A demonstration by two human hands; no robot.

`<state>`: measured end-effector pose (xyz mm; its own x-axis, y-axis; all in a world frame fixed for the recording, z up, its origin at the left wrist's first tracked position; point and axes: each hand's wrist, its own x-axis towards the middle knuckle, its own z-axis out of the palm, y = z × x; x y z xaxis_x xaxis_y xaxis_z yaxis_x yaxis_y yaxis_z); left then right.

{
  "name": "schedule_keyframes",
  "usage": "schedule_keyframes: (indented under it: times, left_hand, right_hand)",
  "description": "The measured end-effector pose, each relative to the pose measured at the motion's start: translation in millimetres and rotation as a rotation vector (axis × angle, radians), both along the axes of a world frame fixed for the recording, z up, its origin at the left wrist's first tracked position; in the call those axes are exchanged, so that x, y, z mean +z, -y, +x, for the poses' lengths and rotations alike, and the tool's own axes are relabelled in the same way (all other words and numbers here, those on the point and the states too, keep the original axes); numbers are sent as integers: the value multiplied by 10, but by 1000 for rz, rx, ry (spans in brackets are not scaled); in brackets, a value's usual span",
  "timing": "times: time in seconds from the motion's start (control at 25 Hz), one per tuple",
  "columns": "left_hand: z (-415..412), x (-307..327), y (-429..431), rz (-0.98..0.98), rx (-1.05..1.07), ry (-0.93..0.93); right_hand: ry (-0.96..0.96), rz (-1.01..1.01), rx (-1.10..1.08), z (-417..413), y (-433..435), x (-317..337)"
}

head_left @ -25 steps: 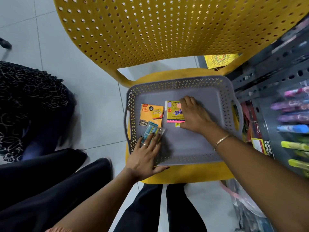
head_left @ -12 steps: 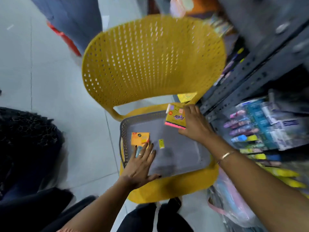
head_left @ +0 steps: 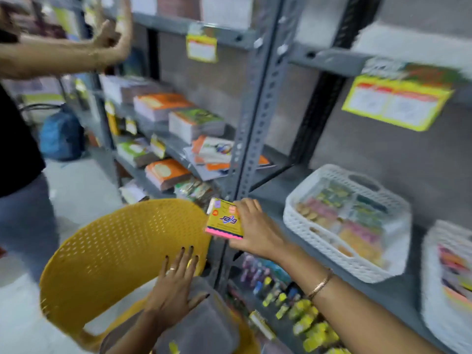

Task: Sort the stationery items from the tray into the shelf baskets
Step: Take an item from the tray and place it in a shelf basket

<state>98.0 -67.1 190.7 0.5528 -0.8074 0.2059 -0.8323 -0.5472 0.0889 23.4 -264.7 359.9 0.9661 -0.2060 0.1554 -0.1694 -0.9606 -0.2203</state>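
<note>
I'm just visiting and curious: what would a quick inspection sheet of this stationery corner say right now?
Surface: grey tray on yellow chair, mostly blurred.
Job's things: sticky-note pack lifted; white basket on shelf, already holding packs.
Clutter: highlighters on lower shelf; notebook stacks to the left.
Fingers: right hand grips the pack; left hand open, flat over the tray.
Cables: nothing seen.
Surroundings: another person's arm at upper left; blue bag on the floor.

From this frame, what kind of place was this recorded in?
Most likely a stationery shop or its stockroom: grey slotted metal shelving holds stacked notebooks, yellow price tags hang from shelf edges, and white baskets hold small packaged items.
</note>
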Motion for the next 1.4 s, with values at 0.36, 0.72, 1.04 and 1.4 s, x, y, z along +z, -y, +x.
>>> schedule_keyframes:
  times: [0.36, 0.72, 1.04, 1.4]
  left_hand:
    - [-293, 948, 1205, -96, -284, 125]
    - [-1235, 1461, 2268, -246, -596, 182]
    - [-2425, 1396, 2687, -196, -832, 191]
    - [-2590, 890, 2809, 85, -721, 42]
  right_hand:
    - [12, 33, -372, -1143, 855, 808]
    - [6, 32, -692, -2409, 1631, 1002]
    - [-71, 127, -866, -3762, 1910, 727]
    - [-208, 213, -838, -4166, 2045, 226]
